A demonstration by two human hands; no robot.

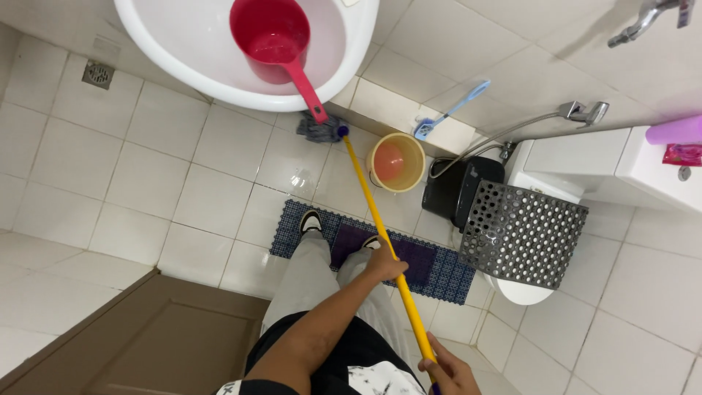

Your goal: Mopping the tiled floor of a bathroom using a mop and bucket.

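Mop handle (380, 234) (yellow), left hand (385, 265) clenched around middle, right hand (447, 371) grasping upper end

The white basin (183, 66) ran off the top edge, so its far rim was lost, and the red dipper (272, 36) inside it was cut there too. The right hand (447, 369) was clipped by the bottom edge, its fingers (468, 366) only partly seen. The toilet (585, 168) sat mostly hidden under a dark perforated basket (521, 234). The tap (647, 18) and purple bottle (676, 130) ran out of frame.
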